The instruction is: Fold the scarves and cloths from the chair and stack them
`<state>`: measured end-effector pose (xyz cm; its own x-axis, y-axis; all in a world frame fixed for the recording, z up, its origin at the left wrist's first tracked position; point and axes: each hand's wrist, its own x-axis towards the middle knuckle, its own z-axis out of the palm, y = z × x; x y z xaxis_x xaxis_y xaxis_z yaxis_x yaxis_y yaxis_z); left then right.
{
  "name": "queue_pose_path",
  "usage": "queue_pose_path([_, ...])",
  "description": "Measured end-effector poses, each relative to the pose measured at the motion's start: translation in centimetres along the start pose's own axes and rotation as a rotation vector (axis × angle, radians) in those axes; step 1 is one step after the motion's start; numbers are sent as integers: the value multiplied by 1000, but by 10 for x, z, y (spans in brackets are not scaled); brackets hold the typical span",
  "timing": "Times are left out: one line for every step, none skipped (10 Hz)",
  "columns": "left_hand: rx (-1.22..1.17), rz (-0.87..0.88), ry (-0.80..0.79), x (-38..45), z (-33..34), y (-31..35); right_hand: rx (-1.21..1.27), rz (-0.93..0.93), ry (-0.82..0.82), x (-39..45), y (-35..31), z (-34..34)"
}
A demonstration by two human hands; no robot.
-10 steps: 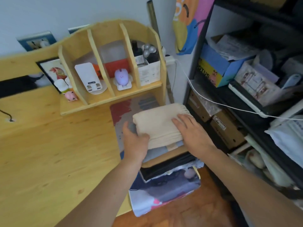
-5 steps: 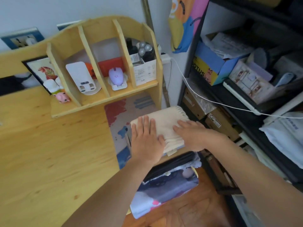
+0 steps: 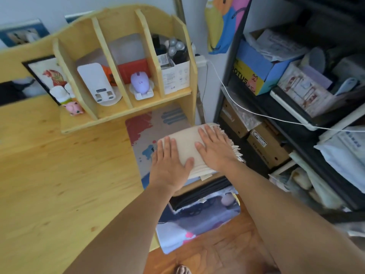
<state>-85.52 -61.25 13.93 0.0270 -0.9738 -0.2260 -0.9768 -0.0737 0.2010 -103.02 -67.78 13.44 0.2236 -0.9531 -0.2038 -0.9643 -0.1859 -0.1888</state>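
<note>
While a wooden desk (image 3: 59, 175) with a cubby shelf (image 3: 122, 62) sits beside a black storage rack (image 3: 296, 119), a folded cream scarf (image 3: 187, 147) lies on the desk's right edge. Left hand (image 3: 169, 163) and right hand (image 3: 215, 149) press flat on it, fingers straight.

wooden desk (image 3: 49, 175) with a divided organizer (image 3: 122, 62); purple mouse (image 3: 139, 83) and white charger (image 3: 94, 82) in its slots; pink pig figurine (image 3: 74, 108) at its left end; patterned mat (image 3: 146, 131) below; black shelf rack (image 3: 296, 107) on the right holding boxes, white cable (image 3: 246, 109) running across.
</note>
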Motion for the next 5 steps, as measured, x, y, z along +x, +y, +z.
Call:
queue_pose_path([46, 3, -54, -4, -17, 3, -52, 21, -33, -7, -7, -14])
queue_pose_path([110, 28, -22, -9, -41, 10, -113, 12, -62, -11, -20, -39])
queue_pose_path([107, 93, 11, -16, -73, 18, -93, -25, -40, -20, -31, -72])
queue_pose_path([101, 184, 36, -32, -104, 16, -55, -20, 7, -39, -46, -94])
queue_pose_path([101, 303, 111, -49, -126, 9, -64, -14, 72, -55, -59, -110])
